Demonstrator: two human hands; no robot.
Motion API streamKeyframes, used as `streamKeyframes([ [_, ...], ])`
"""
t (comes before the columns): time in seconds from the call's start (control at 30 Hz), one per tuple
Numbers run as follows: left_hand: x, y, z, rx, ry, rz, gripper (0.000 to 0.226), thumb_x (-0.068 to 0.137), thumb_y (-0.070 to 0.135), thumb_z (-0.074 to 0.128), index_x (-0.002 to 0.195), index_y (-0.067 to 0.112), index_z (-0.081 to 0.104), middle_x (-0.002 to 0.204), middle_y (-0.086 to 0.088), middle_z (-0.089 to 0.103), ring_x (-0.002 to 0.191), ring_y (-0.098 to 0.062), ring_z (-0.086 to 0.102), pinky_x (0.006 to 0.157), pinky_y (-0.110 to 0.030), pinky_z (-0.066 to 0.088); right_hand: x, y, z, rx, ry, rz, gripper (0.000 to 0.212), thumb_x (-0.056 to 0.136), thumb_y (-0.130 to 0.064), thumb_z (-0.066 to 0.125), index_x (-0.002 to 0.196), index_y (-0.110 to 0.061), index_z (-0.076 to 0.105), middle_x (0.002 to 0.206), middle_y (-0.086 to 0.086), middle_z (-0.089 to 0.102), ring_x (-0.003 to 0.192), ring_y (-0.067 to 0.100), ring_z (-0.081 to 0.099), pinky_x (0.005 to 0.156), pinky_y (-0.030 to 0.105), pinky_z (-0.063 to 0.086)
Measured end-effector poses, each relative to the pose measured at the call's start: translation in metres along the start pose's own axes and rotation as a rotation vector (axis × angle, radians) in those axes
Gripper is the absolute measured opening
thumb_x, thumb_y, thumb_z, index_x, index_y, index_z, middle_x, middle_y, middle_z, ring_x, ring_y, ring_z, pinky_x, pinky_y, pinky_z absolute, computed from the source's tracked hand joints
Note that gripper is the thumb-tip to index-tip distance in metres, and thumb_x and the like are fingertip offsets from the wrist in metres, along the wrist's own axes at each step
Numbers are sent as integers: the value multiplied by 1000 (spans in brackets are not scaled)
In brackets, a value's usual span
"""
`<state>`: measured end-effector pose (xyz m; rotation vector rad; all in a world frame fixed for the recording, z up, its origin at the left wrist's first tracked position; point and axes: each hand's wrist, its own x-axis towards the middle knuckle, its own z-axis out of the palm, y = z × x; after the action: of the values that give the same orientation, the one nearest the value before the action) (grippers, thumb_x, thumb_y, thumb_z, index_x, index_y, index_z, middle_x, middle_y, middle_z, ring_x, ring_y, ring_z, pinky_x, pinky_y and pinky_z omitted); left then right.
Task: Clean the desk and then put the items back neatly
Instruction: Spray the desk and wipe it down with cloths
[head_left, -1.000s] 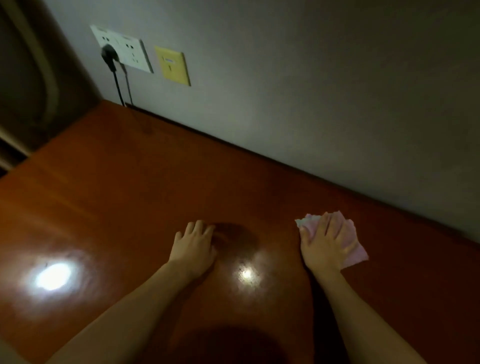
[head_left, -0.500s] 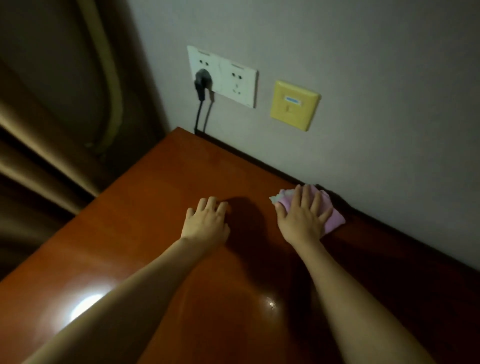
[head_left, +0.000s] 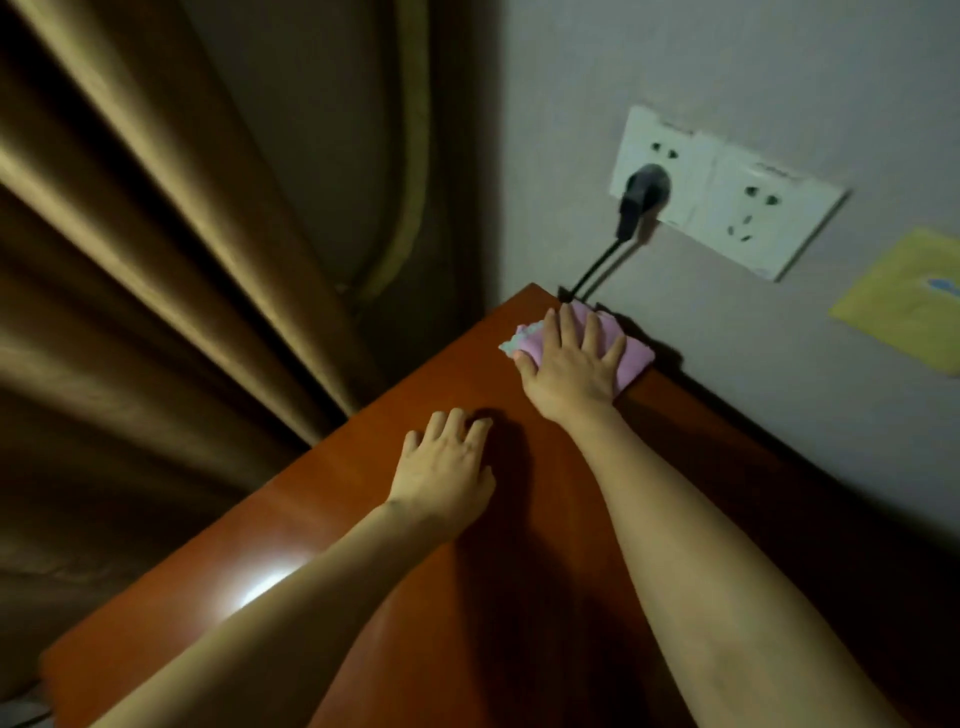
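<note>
Head view: both hands flat, right (head_left: 569, 364) on pink cloth (head_left: 631, 358), left (head_left: 447, 470) on desk (head_left: 322, 519).

Right hand (head_left: 569, 366) flat on pink cloth (head_left: 631, 361) at desk (head_left: 322, 519) corner, left hand (head_left: 447, 470) resting beside

The glossy reddish-brown wooden desk (head_left: 363, 519) stands against the pale grey wall (head_left: 727, 78), its far left corner beside the brown pleated curtain (head_left: 130, 260). On that corner lies the pink folded cloth (head_left: 636, 358), under the right hand (head_left: 569, 371). The left hand (head_left: 444, 475) rests flat on the desk, nearer and further left. Above the cloth, on the wall, sits the white double socket plate (head_left: 737, 208) with the black plug (head_left: 641, 200) in its left half; the yellow square wall plate (head_left: 909, 301) lies to its right.
</note>
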<state>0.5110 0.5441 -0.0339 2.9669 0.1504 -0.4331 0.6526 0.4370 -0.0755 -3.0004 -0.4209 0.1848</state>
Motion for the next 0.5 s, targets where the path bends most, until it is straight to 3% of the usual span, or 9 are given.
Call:
streamKeyframes([
  [0.27,11,-11,1,10,38,-50,56,95,36,39,148,23,22,147,-2,25,134,-21,24,105,-36,27,22,-34,3,-20,-11,-319,60,97,-52,25,152,-31,9,160,-8,3,146,29,-8,112,61,-1],
  [0.5,-12,33,5,-6,-4,-22,55,97,35,39,147,22,23,148,-3,25,136,-21,23,108,-37,27,-46,7,-1,20,13,-195,60,97,-53,28,151,-30,16,160,-4,9,146,28,-4,113,59,1],
])
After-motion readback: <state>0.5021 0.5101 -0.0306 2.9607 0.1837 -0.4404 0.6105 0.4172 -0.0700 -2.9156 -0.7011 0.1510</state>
